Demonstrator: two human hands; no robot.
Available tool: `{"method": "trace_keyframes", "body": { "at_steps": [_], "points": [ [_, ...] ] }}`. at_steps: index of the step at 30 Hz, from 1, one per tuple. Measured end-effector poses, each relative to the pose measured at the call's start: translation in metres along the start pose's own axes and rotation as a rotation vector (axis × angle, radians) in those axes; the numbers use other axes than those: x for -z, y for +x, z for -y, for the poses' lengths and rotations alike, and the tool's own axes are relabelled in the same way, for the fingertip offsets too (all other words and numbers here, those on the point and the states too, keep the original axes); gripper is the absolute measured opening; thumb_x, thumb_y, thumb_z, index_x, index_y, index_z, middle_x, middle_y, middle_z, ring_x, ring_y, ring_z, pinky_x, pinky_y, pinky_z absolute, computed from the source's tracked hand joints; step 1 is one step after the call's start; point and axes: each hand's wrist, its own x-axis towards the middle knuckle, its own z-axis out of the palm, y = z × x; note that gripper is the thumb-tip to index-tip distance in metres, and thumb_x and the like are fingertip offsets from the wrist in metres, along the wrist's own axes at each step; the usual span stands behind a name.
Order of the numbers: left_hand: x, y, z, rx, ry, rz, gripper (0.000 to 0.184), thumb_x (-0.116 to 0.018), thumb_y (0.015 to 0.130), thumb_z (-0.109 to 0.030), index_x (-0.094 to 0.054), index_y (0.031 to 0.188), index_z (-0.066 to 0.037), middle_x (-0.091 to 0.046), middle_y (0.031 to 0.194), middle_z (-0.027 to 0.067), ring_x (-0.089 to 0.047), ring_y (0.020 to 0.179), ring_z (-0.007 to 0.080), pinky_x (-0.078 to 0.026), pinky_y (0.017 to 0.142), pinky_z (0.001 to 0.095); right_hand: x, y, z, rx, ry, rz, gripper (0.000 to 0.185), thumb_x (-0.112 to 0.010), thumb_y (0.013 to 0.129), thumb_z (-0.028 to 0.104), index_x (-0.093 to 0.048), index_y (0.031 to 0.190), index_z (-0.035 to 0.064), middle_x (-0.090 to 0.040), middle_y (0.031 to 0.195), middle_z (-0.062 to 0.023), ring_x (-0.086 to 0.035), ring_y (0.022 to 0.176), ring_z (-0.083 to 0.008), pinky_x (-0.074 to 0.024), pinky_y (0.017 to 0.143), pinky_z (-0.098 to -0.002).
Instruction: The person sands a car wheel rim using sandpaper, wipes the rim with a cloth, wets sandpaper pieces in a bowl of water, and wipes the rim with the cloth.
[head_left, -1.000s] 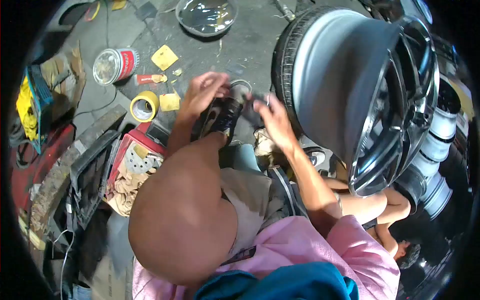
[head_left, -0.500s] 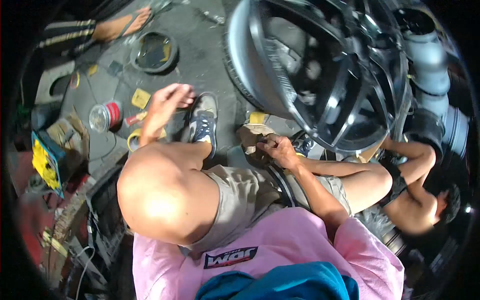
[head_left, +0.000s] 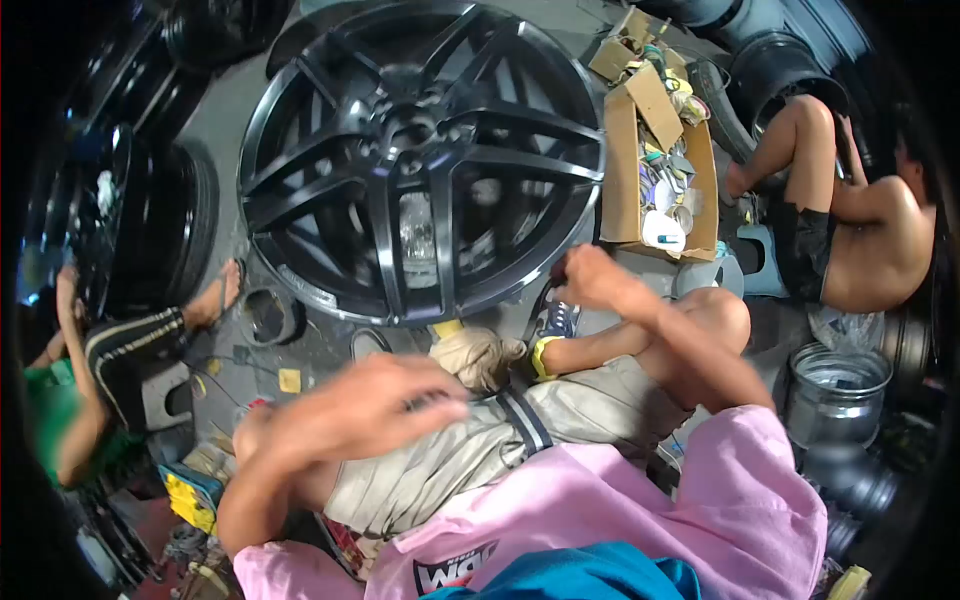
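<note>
A large black alloy wheel with paired spokes faces me, its rim close beyond my feet. My right hand is closed near the rim's lower right edge. Something dark shows at its fingertips, too small to make out; I cannot tell whether the hand touches the rim. Smeared by motion, my left hand hovers over my lap, with a dark patch by its fingers that I cannot identify. Between my legs, below the wheel, lies a bunched tan cloth.
Right of the wheel stands a cardboard box of discs and small tools. A person sits at the far right, near a silver wheel barrel. Another person in green is at the left, beside a dark round container.
My view has swung, bringing the wheel from the upper right to the centre. My right hand has gone from the tan cloth to near the rim; my left has come back over my lap.
</note>
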Motion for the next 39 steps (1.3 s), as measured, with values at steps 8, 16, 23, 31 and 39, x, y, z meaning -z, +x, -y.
{"method": "trace_keyframes", "body": {
  "at_steps": [8, 16, 23, 31, 39],
  "points": [
    [-0.153, 0.151, 0.196, 0.474, 0.684, 0.228, 0.045, -0.073, 0.091, -0.027, -0.067, 0.131, -0.008, -0.071, 0.125, 0.0209, -0.072, 0.113, 0.0387, -0.056, 0.098, 0.0523, 0.060, -0.015, -0.033, -0.044, 0.096, -0.276, 0.033, -0.079, 0.086, 0.031, -0.079, 0.090, -0.0012, -0.075, 0.090, -0.0258, -0.073, 0.094, -0.0441, -0.0592, 0.087, -0.0494],
    [-0.224, 0.185, 0.310, 0.574, 0.762, 0.250, 0.052, -0.070, 0.093, -0.035, -0.067, 0.138, -0.010, -0.060, 0.144, 0.0188, -0.057, 0.135, 0.0373, -0.049, 0.111, 0.0508, 0.050, -0.018, -0.072, -0.053, 0.203, -0.574, 0.016, -0.073, 0.086, 0.010, -0.074, 0.090, -0.0053, -0.071, 0.102, -0.0283, -0.070, 0.097, -0.0500, -0.0564, 0.086, -0.0534],
    [-0.156, 0.182, 0.191, 0.250, 0.338, 0.221, 0.052, -0.059, 0.099, -0.043, -0.072, 0.131, -0.004, -0.063, 0.141, 0.0247, -0.047, 0.144, 0.0411, -0.039, 0.121, 0.0484, 0.086, -0.042, -0.066, -0.038, 0.316, -0.859, 0.025, -0.066, 0.078, -0.004, -0.068, 0.103, -0.0040, -0.071, 0.093, -0.0253, -0.070, 0.092, -0.0453, -0.0561, 0.084, -0.0512],
    [-0.036, 0.107, -0.022, 0.108, 0.058, 0.216, 0.033, -0.056, 0.095, -0.028, -0.057, 0.094, 0.006, -0.070, 0.100, 0.0187, -0.068, 0.105, 0.0328, -0.052, 0.089, 0.0413, 0.092, -0.058, -0.072, -0.018, 0.350, -0.915, 0.021, -0.070, 0.084, 0.006, -0.063, 0.101, -0.0045, -0.072, 0.091, -0.0265, -0.069, 0.091, -0.0479, -0.0550, 0.084, -0.0515],
    [0.059, -0.026, -0.106, -0.487, -0.574, -0.546, 0.026, -0.058, 0.097, -0.032, -0.048, 0.092, -0.009, -0.048, 0.069, 0.0036, -0.059, 0.065, 0.0181, -0.049, 0.056, 0.0316, 0.108, -0.046, -0.082, -0.098, 0.303, -0.815, 0.026, -0.065, 0.094, 0.011, -0.059, 0.116, -0.0022, -0.071, 0.100, -0.0318, -0.067, 0.102, -0.0518, -0.0524, 0.088, -0.0564]
  ]
}}
